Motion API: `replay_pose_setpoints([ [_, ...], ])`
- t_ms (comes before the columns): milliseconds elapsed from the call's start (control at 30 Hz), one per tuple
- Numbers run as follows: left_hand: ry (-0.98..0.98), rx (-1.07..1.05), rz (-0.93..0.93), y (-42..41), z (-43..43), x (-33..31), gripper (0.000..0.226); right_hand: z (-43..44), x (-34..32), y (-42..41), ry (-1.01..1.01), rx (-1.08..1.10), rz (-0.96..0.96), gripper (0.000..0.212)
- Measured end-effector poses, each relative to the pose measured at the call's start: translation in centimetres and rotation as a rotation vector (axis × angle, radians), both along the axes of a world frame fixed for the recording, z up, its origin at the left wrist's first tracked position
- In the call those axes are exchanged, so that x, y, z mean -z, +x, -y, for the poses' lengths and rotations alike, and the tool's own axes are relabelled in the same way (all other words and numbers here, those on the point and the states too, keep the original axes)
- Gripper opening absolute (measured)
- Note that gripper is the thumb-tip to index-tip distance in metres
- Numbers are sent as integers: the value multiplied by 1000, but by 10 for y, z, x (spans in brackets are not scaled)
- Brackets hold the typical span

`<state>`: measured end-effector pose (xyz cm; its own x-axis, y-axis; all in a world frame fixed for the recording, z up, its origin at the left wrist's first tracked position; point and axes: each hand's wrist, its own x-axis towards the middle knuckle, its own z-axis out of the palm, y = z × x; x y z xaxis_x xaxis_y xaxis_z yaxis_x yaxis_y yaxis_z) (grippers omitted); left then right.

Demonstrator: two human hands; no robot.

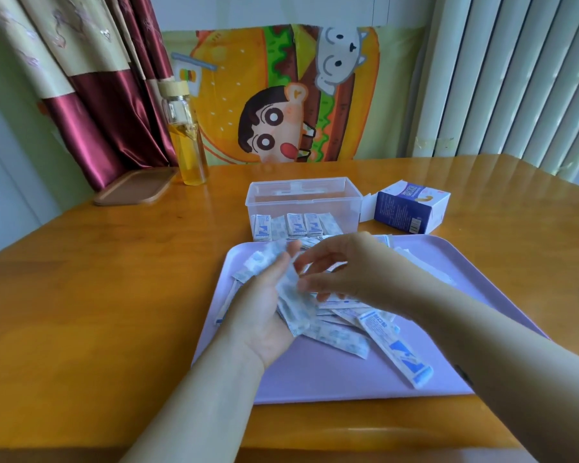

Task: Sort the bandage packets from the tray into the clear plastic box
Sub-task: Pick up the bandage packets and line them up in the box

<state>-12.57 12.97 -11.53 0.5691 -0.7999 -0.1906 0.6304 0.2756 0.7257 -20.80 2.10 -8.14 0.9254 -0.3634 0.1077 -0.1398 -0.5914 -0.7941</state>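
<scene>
**A:** Where are the person's hands?

**B:** Both are over the lilac tray [348, 382]. The left hand [264, 305] lies palm up, its fingers curled round a bundle of packets [293, 300].

**A:** And the right hand [343, 265]?

**B:** It reaches across to the top of that bundle with bent fingers close against it. Blur hides the fingertips, so whether they pinch a packet cannot be told.

**A:** What else lies on the tray?

**B:** A heap of loose packets [340, 335], white with blue print, lies under and beside the hands, the packets overlapping one another. One long packet [395, 350] slants off the heap's right side toward the tray's near edge.

**A:** Where is the clear box [348, 199]?

**B:** It stands on the table [97, 295] just behind the tray's far edge, open at the top. A row of sorted packets [296, 225] stands upright along its near wall.

**A:** Anything around it?

**B:** A blue and white carton [411, 208] lies just to the right of the box with a flap open. Far to the left, a glass bottle [188, 142] of yellow liquid stands beside a brown wooden board [134, 187].
</scene>
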Motion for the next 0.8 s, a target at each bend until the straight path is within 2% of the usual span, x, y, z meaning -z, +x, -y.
replay_pose_setpoints([
  [67,-18,-135,-75,9,-2,1,12,0,-2,-6,-266,23,-91,20],
  [133,-41,-213,-124,16,-4,0,8,-3,1,-10,-480,-50,-282,25],
  [200,-34,-225,-158,19,-3,0,9,-9,8,-10,-641,-129,-442,33],
  [267,-23,-221,-184,19,-3,-1,15,-12,10,-6,-715,-158,-525,41],
  [567,-18,-200,-98,18,-3,-2,20,-1,1,3,-670,-299,-736,52],
  [633,-6,-207,-106,21,-5,1,20,0,2,1,-635,-285,-709,48],
  [733,-2,-196,-151,24,-8,2,20,7,-4,-5,-612,-291,-670,28],
  [800,-9,-194,-183,24,-8,3,23,15,-13,-11,-531,-259,-612,24],
])
